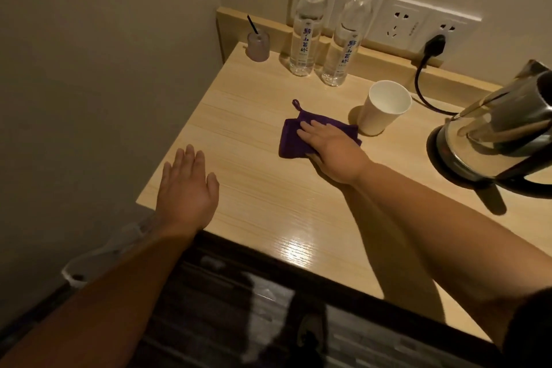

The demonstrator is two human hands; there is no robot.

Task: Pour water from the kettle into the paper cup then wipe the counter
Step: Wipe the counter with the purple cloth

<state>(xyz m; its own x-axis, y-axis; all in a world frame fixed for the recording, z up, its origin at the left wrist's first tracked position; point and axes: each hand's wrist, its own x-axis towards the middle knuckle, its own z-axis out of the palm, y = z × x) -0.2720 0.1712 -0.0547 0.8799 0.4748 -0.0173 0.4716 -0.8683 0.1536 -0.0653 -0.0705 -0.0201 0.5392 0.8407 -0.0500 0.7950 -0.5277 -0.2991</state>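
Wooden counter (pixel 268 203) in a dim corner holds a purple cloth (pixel 291 140), with the right hand (pixel 330 148) pressed flat on it, fingers spread. Just beside the cloth stands the white paper cup (pixel 383 112) — the shiny kettle (pixel 493 134) sits farther right. Left hand (pixel 186 185) hovers wide, holding nothing. Two water bottles (pixel 307 27) stand at the back.

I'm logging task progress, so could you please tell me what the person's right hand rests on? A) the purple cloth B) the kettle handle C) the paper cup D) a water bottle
A: the right hand lies flat on the purple cloth on the counter, beside the paper cup.
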